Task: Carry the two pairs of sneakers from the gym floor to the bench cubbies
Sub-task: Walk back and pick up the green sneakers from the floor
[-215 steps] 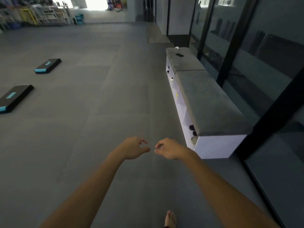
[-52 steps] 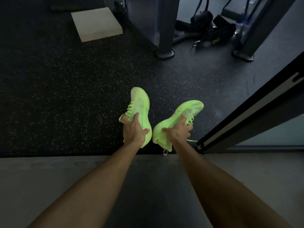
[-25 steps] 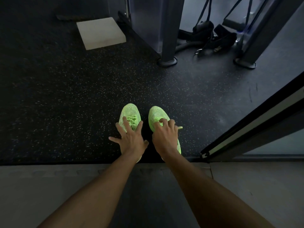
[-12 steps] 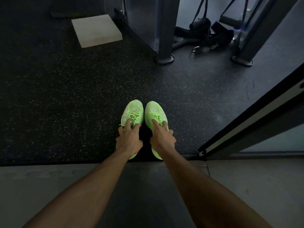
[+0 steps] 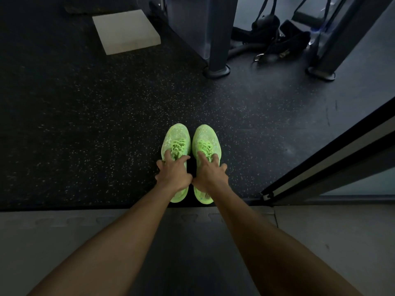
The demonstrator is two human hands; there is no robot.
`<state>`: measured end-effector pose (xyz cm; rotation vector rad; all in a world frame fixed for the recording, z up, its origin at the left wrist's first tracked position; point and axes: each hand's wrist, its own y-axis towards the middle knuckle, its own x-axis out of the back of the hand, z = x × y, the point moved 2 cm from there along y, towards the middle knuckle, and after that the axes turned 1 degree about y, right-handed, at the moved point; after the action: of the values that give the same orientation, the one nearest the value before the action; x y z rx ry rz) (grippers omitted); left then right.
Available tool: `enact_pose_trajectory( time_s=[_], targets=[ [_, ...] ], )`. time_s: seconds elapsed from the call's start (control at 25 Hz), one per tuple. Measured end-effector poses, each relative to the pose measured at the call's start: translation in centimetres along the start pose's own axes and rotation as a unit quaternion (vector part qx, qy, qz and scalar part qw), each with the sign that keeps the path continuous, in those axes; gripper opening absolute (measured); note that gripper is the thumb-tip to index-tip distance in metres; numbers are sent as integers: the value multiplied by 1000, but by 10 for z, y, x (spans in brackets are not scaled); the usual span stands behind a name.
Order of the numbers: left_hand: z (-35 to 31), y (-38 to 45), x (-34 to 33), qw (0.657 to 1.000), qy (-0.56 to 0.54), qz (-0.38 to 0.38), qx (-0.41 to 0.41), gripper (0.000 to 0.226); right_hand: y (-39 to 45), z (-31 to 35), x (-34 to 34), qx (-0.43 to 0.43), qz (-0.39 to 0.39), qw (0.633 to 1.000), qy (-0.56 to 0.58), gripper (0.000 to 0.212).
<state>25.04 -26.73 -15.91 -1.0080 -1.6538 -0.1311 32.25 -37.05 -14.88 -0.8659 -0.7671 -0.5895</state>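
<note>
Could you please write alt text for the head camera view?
Two bare hands, left hand and right hand, rest on a pair of neon green sneakers standing side by side on dark speckled gym floor, toes pointing away.

Two sneakers stood side by side on the rubber floor (image 5: 85, 124), toes pointing away from the person: the left sneaker (image 5: 176, 142) just beside the right sneaker (image 5: 206, 139). The left hand (image 5: 174, 174) lay on the left one, the right hand (image 5: 210, 175) on the right one, fingers (image 5: 167, 154) over the laces. Nearer the person, a mat (image 5: 64, 231) met the floor's edge. Far behind and to the left lay a flat block (image 5: 126, 30). Behind the sneakers rose a post (image 5: 218, 39), with straps (image 5: 269, 39) to its right. A door track (image 5: 331, 159) ran along the right.
</note>
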Motion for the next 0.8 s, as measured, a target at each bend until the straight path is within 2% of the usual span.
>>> enact_pose_trajectory(
  time_s=[0.32, 0.52, 0.68, 0.8],
  targets=[
    [-6, 1, -2, 996, -65, 37, 55, 70, 3, 3, -4, -10, 25, 1000, 16, 89],
    [-4, -9, -4, 997, -23, 15, 75, 63, 2, 5, -7, -3, 16, 1000, -4, 74],
    [-6, -11, -4, 997, 3, 17, 79, 74, 0, 6, -6, -10, 16, 1000, -22, 81],
    [-8, -17, -6, 996, 0, -1, 86, 72, -7, 5, -4, -16, 0, 1000, -11, 78]
  ],
)
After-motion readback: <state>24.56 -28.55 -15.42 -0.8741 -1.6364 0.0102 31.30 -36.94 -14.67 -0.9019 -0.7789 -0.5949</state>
